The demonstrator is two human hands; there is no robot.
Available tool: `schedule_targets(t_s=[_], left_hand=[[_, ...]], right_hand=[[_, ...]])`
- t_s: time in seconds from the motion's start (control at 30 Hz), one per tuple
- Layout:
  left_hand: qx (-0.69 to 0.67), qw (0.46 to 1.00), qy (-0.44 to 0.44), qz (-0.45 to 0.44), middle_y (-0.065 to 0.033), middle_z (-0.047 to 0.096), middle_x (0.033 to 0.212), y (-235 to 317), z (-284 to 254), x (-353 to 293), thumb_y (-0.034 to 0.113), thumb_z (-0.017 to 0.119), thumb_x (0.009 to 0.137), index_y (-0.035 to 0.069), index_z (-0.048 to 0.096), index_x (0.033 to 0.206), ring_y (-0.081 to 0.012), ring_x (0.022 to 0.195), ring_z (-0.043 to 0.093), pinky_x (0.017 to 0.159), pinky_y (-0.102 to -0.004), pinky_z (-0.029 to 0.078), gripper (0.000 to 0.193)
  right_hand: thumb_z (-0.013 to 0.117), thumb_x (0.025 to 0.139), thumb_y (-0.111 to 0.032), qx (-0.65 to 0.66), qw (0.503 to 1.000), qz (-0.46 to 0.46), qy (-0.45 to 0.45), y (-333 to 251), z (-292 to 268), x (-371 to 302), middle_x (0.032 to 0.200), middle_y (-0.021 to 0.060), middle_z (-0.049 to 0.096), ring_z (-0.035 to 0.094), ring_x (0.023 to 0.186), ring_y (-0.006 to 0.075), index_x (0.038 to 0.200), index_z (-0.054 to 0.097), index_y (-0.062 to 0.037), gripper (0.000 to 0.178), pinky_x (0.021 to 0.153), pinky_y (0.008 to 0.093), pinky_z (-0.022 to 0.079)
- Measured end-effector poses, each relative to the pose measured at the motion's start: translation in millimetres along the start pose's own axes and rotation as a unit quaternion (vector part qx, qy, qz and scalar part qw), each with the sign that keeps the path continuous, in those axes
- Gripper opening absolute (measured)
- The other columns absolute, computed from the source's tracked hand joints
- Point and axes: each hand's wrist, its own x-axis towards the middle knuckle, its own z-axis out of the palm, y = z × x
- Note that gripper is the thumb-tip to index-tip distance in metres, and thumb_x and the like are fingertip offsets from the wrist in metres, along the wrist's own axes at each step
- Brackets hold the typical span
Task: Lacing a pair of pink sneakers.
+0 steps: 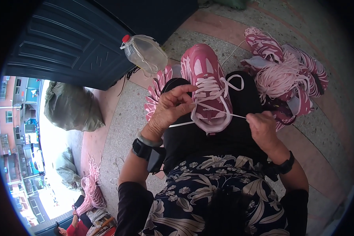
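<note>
A pink sneaker [200, 57] rests on my lap, toe pointing away from me. White shoelace [207, 84] crosses its upper part, and one loop stands out to the right. My left hand [172, 105] is at the shoe's left eyelet edge, thumb and fingers pinched on the lace beside the tongue. To the right of the shoe opening, my right hand [263, 129] is closed on a lace end, which runs taut across to the left fingertips. Another stretch of lace passes under my left hand. Both wrists wear dark bands.
At right, a heap of pink shoe uppers [303, 74] lies on the floor with a bundle of pale pink laces [279, 76]. More pink pieces [155, 88] lie left of my knees. A clear plastic jug [147, 53], dark door [63, 43] and stuffed sack [70, 108] stand beyond. Another person [76, 228] sits lower left.
</note>
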Motion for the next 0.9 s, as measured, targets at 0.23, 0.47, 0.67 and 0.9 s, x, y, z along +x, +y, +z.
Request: schedule_targets(t_s=[0.23,0.47,0.67,0.9], left_hand=[[0.456,0.825,0.124,0.309,-0.0075,0.061,0.070,-26.4,1.5,4.9,-0.002,0.061,0.070,0.006,0.062,0.100,-0.0217,0.064,0.060,0.061,-0.0302,0.048,0.031],[0.302,0.908,0.252,0.144,-0.0062,0.060,0.067,-51.7,0.2,18.2,0.003,0.059,0.080,0.003,0.061,0.092,-0.0110,0.058,0.056,0.053,-0.0260,0.046,0.013],[-0.038,0.959,0.251,0.129,0.0013,0.050,0.069,-54.2,24.1,16.1,0.007,0.048,0.090,0.006,0.048,0.091,-0.0049,0.056,0.047,0.052,-0.0173,0.041,0.002],[0.184,0.945,0.237,0.133,0.0017,0.050,0.070,-88.4,15.6,3.2,0.002,0.054,0.084,0.004,0.051,0.093,-0.0036,0.065,0.047,0.057,-0.0193,0.042,0.011]], right_hand=[[0.060,0.073,-0.004,0.084,0.996,0.009,0.017,2.7,-17.0,-18.0,0.062,0.0067,0.058,0.056,0.055,0.0240,0.081,0.058,-0.0042,0.009,0.056,0.0330,0.040],[0.064,0.070,-0.004,0.078,0.992,-0.086,-0.044,-11.4,-27.1,-17.0,0.056,0.0044,0.054,0.054,0.050,0.0214,0.080,0.057,-0.0038,0.012,0.055,0.0327,0.041],[0.064,0.068,-0.001,0.048,0.992,-0.119,-0.011,-1.4,-39.5,-32.5,0.054,0.0035,0.050,0.051,0.048,0.0195,0.083,0.058,-0.0007,0.016,0.053,0.0311,0.040],[0.064,0.067,-0.003,-0.005,0.994,-0.082,-0.078,34.2,-36.2,-80.1,0.056,0.0056,0.050,0.049,0.049,0.0214,0.080,0.059,-0.0001,0.014,0.052,0.0324,0.039]])
